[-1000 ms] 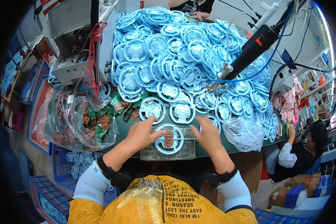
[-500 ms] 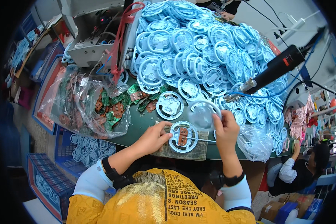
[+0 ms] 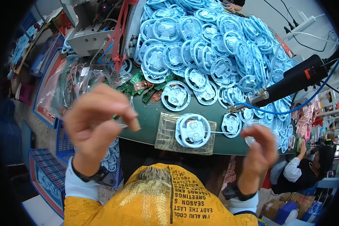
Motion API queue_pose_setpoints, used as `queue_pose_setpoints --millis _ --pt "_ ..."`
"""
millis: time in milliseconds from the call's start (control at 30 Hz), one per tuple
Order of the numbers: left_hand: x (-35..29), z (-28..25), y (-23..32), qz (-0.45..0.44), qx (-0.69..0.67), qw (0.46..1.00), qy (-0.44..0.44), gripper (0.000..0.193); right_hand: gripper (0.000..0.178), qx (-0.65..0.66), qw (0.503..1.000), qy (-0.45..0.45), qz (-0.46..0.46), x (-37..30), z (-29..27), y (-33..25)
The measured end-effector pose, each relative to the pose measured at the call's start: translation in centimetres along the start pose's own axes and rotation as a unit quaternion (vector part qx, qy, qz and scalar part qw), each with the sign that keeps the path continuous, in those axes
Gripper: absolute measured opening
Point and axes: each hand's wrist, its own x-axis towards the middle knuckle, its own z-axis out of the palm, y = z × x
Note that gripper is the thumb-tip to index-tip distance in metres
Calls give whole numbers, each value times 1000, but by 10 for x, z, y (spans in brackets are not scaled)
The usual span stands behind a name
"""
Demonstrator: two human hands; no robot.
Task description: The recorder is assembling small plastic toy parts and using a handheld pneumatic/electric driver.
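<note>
A light-blue plastic toy steering wheel (image 3: pixel 203 141) lies on a tape-wrapped block (image 3: pixel 165 132) at the bench's front edge. Its face is up, with two round marks in the middle; no circuit board shows in it. From its right side a thin pale rod (image 3: pixel 220 132) runs toward my right hand. My left hand (image 3: pixel 96 124) is raised left of the block, blurred, its fingers curved and apart with nothing seen between them. To the right of the block, my right hand (image 3: pixel 259 147) hovers near a clear plastic bag, blurred, fingers bent and apart, apparently without anything in them.
A large heap of blue wheel parts (image 3: pixel 211 49) covers the bench's back. Green and brown circuit boards (image 3: pixel 141 84) spill from a clear bag (image 3: pixel 56 90) at left. A black electric screwdriver (image 3: pixel 293 83) hangs at right. Another person (image 3: pixel 305 169) sits at far right.
The wheel part from my right hand now lies over the wheel on the block, covering the brown board. Both hands have moved away from it, the left up and left, the right outward.
</note>
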Motion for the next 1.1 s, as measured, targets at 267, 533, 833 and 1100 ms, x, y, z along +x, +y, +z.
queue_pose_setpoints --millis 267,533,833,1100 --pt "51 5 75 28 -99 971 -215 11 31 257 947 15 -191 37 12 -97" --pt "66 28 71 72 -235 815 -525 13 24 539 746 -185 -344 56 42 -79" --pt "48 51 65 33 -293 814 -500 14 3 324 936 -98 -96 43 10 -107" --pt "30 58 58 22 -315 803 -506 14 2 331 930 -71 -142 22 5 -92"
